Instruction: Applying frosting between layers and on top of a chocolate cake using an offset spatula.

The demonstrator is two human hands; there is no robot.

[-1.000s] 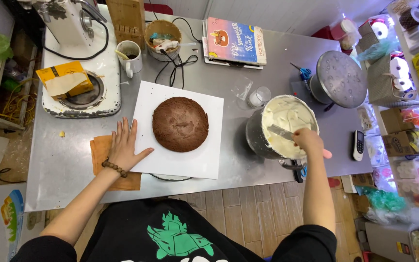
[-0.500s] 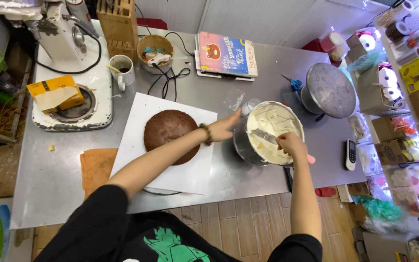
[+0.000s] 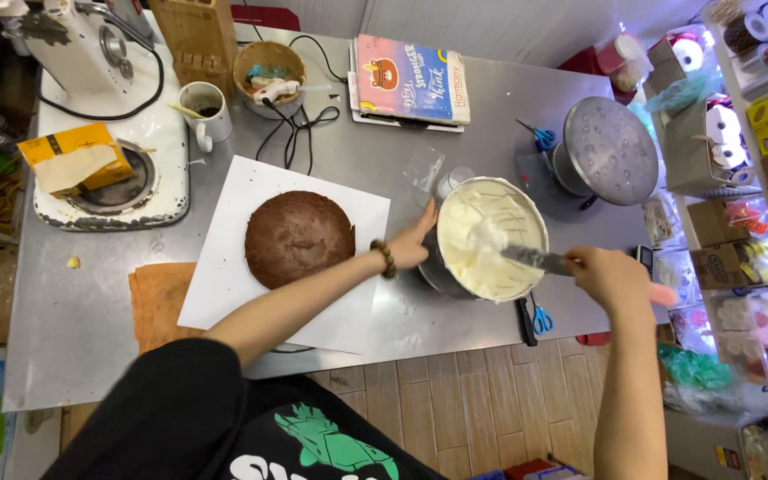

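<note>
The right hand (image 3: 611, 276) is closing its grip around the pink handle of a palette knife (image 3: 544, 260), whose metal blade is reaching over the rim and dipping into the white cream. The left hand (image 3: 412, 244) is pressing its grip, fingers spread, against the outer wall of the steel cream bowl (image 3: 489, 238), bracing it from the side; a beaded bracelet is sitting on that wrist. The bowl is standing on the steel tabletop (image 3: 82, 311), right of centre, nearly full of cream.

Just left of the bowl, a round brown cake (image 3: 300, 237) is lying on a white board (image 3: 224, 284), under the left forearm. An orange cloth (image 3: 157, 302) is peeking out beside the board's left edge. Near the bowl's front edge, blue-handled scissors (image 3: 540, 317) are lying on the tabletop. Behind the bowl, a metal turntable (image 3: 611, 151) is standing to the right, and a colourful book (image 3: 411, 80) is lying at the back. At far left, a white mug (image 3: 206, 111) and a stand mixer (image 3: 91, 53) are sitting.
</note>
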